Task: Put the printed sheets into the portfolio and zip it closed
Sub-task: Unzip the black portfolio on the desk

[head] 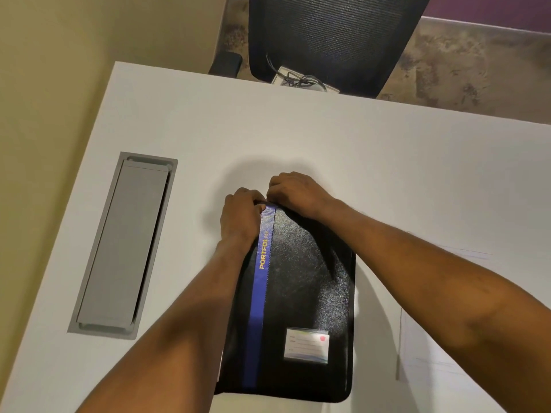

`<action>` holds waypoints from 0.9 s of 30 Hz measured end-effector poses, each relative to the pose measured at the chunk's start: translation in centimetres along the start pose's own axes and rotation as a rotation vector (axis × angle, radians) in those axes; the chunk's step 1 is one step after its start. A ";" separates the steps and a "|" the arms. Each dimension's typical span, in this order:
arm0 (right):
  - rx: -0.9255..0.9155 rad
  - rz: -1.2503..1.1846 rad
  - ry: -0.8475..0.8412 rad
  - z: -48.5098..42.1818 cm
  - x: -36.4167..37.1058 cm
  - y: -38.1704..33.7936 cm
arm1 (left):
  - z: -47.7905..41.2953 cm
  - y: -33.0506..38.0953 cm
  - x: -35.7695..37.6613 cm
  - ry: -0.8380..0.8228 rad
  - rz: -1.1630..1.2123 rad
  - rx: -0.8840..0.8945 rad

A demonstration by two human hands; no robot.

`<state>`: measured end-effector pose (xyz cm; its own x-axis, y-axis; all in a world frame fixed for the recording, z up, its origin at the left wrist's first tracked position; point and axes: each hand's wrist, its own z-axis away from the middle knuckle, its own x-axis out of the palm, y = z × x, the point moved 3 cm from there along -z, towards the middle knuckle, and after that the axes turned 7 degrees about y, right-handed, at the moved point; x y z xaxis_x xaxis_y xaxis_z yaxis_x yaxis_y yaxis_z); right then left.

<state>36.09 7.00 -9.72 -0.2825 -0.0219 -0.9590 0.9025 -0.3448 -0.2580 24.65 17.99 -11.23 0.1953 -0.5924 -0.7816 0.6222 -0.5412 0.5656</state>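
Observation:
A black portfolio (301, 296) with a blue stripe reading "PORTFOLIO" and a small name card lies flat on the white table (328, 138). My left hand (240, 217) presses on its far left corner, fingers curled over the top edge. My right hand (293, 190) pinches at the same far edge, just right of the stripe; what its fingers grip is hidden. White printed sheets (429, 347) lie on the table to the right of the portfolio, partly under my right forearm.
A grey cable hatch (122, 242) is set into the table at the left. Beyond the far table edge stands a black mesh office chair (328, 34), with cables over a white box (301, 79) at the rim. A beige wall runs along the left.

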 end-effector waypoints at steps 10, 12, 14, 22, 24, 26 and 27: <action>-0.073 -0.033 0.046 1.5 -0.3 1.8 | -0.1 -0.6 -0.8 0.051 0.078 -0.090; -0.068 -0.034 0.062 2.6 -0.5 2.9 | -0.2 -0.8 -1.0 0.046 0.098 -0.111; -0.049 -0.024 0.069 3.8 -0.7 4.0 | -0.3 -1.0 -1.1 0.041 0.114 -0.125; 0.236 -0.051 0.175 10.2 -0.7 6.8 | 0.0 -0.9 -1.3 0.049 0.106 -0.128; 0.327 -0.084 0.206 12.1 -0.2 7.3 | 0.1 -0.8 -1.3 0.057 0.094 -0.125; 0.411 -0.119 0.243 13.9 0.0 7.8 | 0.2 -0.7 -1.3 0.066 0.077 -0.127; 0.444 -0.126 0.254 14.8 0.1 7.9 | 0.2 -0.7 -1.3 0.072 0.069 -0.132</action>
<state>38.41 -9.62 -10.13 -0.2422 0.2545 -0.9362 0.6268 -0.6955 -0.3512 23.86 19.01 -10.53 0.2918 -0.5784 -0.7618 0.6987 -0.4150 0.5827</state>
